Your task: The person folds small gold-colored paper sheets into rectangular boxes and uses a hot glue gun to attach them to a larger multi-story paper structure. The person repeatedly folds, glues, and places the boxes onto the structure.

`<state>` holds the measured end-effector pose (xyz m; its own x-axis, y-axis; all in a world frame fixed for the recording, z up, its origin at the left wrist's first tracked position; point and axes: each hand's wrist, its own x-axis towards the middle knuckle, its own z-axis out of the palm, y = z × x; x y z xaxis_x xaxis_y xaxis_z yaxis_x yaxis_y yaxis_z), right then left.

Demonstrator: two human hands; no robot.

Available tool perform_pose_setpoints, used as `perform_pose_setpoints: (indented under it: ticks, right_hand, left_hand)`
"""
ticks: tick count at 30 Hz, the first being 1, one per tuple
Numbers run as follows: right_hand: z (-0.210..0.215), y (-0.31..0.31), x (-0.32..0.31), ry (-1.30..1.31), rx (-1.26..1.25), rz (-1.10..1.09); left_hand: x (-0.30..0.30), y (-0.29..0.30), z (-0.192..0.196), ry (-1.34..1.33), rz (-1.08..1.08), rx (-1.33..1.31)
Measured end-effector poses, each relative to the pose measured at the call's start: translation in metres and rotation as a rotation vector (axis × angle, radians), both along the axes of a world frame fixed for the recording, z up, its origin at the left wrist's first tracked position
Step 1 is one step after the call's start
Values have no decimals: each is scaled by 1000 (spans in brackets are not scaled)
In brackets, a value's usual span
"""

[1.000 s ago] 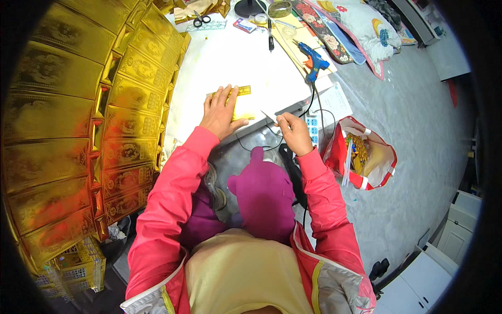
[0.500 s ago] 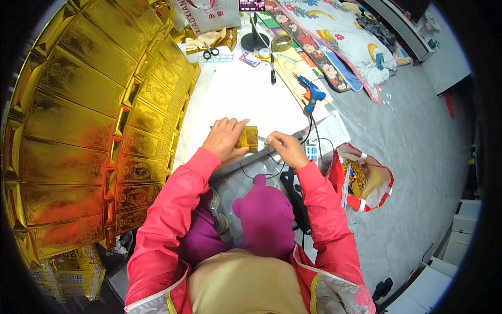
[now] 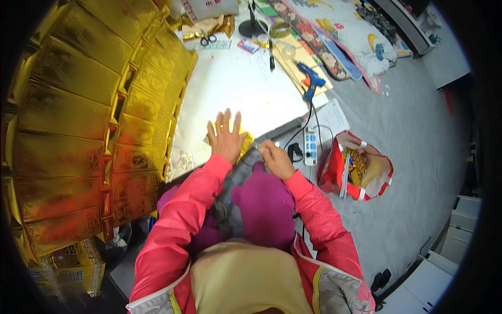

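My left hand lies flat with fingers spread over a piece of gold foil paper at the near edge of the white table. The palm hides much of the paper. My right hand, just off that edge, is closed in a pinch. Between its fingers is a thin greyish tool, its tip close to the paper's right side; its exact kind is too small to tell. At the table's right lies a blue hot glue gun, its cable trailing down past my right hand.
A tall wall of folded gold paper blocks rises on the left. Scissors, a black stand and a pen lie farther back. A power strip and a red-and-white bag of shiny bits are on the right.
The gold paper has turned and slid slightly left. My left hand's fingers have spread out, pointing away from me. My right hand has shifted slightly left and nearer to me.
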<state>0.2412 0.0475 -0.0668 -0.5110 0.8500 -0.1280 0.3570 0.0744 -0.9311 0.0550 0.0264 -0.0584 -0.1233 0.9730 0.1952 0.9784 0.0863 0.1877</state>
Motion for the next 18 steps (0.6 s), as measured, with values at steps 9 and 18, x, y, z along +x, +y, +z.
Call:
perform_pose_setpoints:
  ticks: [9, 18]
  right_hand:
    - [-3, 1, -1, 21, -58, -10]
    - [-11, 4, 0, 80, -60, 59]
  left_hand:
    - [-12, -8, -11, -14, -121, -30]
    - [-31, -7, -1, -25, -326, -105]
